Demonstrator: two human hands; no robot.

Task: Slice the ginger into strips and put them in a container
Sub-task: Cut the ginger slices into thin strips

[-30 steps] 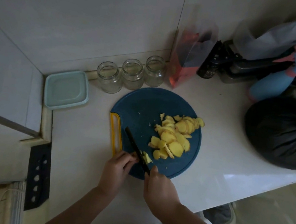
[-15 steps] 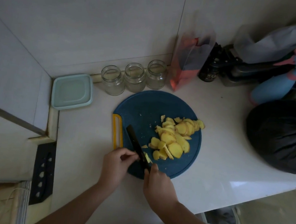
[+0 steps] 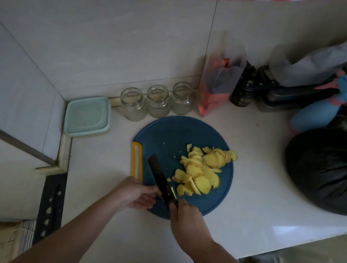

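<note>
Right fingers [image 3: 177, 207] curled round knife [image 3: 158, 178] handle, left fingers [image 3: 149, 191] seemingly pinching small ginger piece [image 3: 159, 194] beside blade

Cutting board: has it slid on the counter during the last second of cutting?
No. The cutting board keeps the same small gap to the three glass jars behind it; only the camera has shifted.

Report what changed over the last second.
Almost nothing. The right hand still grips the knife, its blade barely shifted over the ginger piece that the left hand still pinches on the cutting board. The ginger slices, jars and lidded container stayed put.
</note>
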